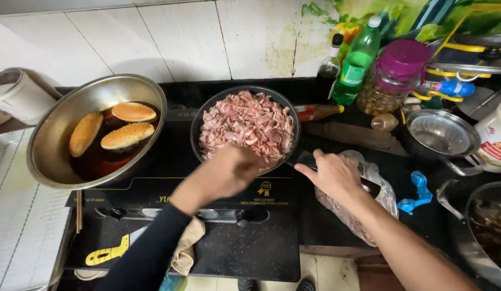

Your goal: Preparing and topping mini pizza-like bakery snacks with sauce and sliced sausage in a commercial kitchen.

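Left hand (229,172) over near rim of dark pan (207,105) full of raw chopped meat (248,126), on black stove (169,186); fingers curled, grip contents blurred, cannot tell. Right hand (331,175) loosely closed around pan handle, resting on clear plastic bag (377,180). Steel bowl (54,137) with three buns (126,134) left.

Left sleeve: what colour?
Black, a long sleeve running up to the left hand at the frying pan of meat; head view.

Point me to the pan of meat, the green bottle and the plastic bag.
pan of meat (199,121), head view, on the dark left rim.
green bottle (358,64), head view, on the middle of the body.
plastic bag (382,188), head view, on the clear film right of the right hand.
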